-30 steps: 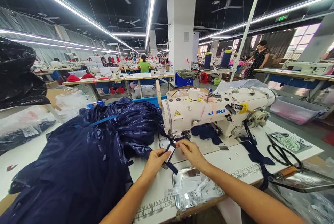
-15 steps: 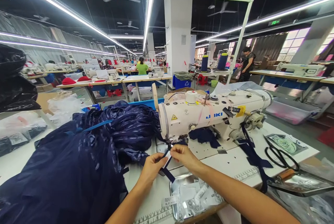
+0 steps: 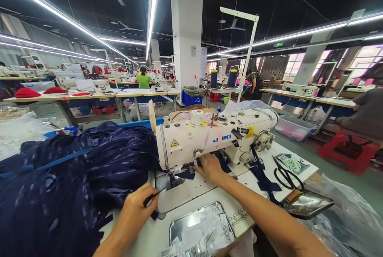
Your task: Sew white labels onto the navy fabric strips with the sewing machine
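Note:
In the head view, my left hand [image 3: 139,206] is closed in a pinch at the front left of the sewing machine [image 3: 206,139]. A navy fabric strip [image 3: 154,214] hangs from its fingers, and a thin dark point sticks out past the fingertips. Under the machine arm, my right hand [image 3: 212,169] reaches in with bent fingers close to navy fabric pieces [image 3: 224,162]. Something dark shows between its thumb and forefinger, too hidden to name. A metal tray [image 3: 171,231] with white printed labels [image 3: 206,231] lies in front of the machine.
A large heap of navy fabric [image 3: 119,157] covers the table's left. Black scissors [image 3: 289,179] and a second metal tray [image 3: 317,205] lie at right. Navy thread cones [image 3: 213,79] stand behind. A person on a red stool [image 3: 348,151] sits at far right.
My hands have parted: the right has gone up under the machine arm, the left has drawn left and down. The white label between them no longer shows. The view has turned right.

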Demonstrator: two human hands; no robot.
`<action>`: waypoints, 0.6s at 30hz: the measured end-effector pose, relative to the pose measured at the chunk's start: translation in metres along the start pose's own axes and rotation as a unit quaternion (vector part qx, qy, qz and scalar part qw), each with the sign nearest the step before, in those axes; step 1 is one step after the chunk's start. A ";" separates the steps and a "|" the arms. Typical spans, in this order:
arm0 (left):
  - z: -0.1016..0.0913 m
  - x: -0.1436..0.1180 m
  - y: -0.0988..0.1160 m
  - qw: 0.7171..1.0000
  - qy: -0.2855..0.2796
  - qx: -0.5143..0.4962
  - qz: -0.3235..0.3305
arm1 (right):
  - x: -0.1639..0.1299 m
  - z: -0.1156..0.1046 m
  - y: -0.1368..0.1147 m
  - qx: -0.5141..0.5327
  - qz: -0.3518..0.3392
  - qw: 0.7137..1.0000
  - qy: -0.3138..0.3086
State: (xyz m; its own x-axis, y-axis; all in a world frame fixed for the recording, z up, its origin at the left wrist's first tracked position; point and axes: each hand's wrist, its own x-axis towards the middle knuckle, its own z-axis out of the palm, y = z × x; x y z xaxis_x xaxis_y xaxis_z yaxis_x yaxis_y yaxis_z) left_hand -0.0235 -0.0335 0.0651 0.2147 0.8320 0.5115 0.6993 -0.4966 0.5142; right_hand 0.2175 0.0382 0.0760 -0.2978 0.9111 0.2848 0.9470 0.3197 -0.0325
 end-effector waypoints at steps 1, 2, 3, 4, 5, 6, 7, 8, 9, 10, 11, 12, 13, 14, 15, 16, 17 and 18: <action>-0.002 0.004 0.003 0.991 0.032 0.093 0.095 | 0.007 0.002 0.003 -0.029 0.009 1.000 -0.005; -0.001 0.008 0.007 0.967 0.042 0.176 0.181 | 0.013 0.004 0.004 -0.044 0.014 0.999 -0.012; 0.002 0.012 0.011 0.936 0.037 0.242 0.253 | 0.019 0.007 0.004 -0.050 0.016 0.998 -0.018; 0.007 0.015 0.014 0.908 0.016 0.290 0.303 | 0.023 0.009 0.003 -0.053 0.015 0.998 -0.024; 0.013 0.018 0.016 0.888 -0.011 0.320 0.330 | 0.025 0.011 0.002 -0.059 0.016 0.998 -0.029; 0.021 0.019 0.016 0.878 -0.038 0.334 0.341 | 0.024 0.011 0.001 -0.065 0.016 0.997 -0.032; 0.028 0.018 0.016 0.873 -0.066 0.342 0.342 | 0.022 0.009 0.002 -0.073 0.015 0.997 -0.032; 0.034 0.017 0.014 0.871 -0.089 0.346 0.337 | 0.016 0.006 0.003 -0.081 0.013 0.996 -0.030; 0.039 0.015 0.012 0.871 -0.107 0.348 0.330 | 0.008 0.002 0.004 -0.089 0.011 0.996 -0.026; 0.042 0.012 0.010 0.870 -0.120 0.351 0.325 | -0.001 -0.004 0.007 -0.098 0.009 0.995 -0.023; 0.044 0.009 0.008 0.868 -0.125 0.357 0.323 | -0.012 -0.010 0.009 -0.107 0.007 0.994 -0.019; 0.044 0.007 0.006 0.865 -0.129 0.362 0.323 | -0.024 -0.016 0.011 -0.115 0.003 0.993 -0.017; 0.044 0.006 0.006 0.861 -0.131 0.368 0.326 | -0.034 -0.021 0.013 -0.127 -0.004 0.992 -0.010; 0.043 0.005 0.005 0.856 -0.133 0.374 0.330 | -0.043 -0.025 0.014 -0.143 -0.026 0.989 0.013; 0.043 0.005 0.005 0.853 -0.136 0.378 0.335 | -0.050 -0.027 0.014 -0.150 -0.058 0.986 0.038; 0.042 0.005 0.006 0.850 -0.139 0.381 0.337 | -0.054 -0.027 0.012 -0.151 -0.104 0.981 0.061; 0.042 0.005 0.006 0.848 -0.141 0.383 0.338 | -0.056 -0.026 0.011 -0.143 -0.161 0.973 0.081; 0.042 0.005 0.006 0.847 -0.143 0.384 0.338 | -0.054 -0.022 0.008 -0.129 -0.225 0.961 0.093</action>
State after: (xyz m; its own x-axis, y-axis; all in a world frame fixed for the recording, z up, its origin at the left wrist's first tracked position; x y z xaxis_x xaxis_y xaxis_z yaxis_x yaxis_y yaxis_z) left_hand 0.0107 -0.0223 0.0416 0.8226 0.5022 0.2668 0.5648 -0.6674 -0.4854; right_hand 0.2441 -0.0144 0.0813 -0.6797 0.6268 0.3810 0.7334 0.5731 0.3656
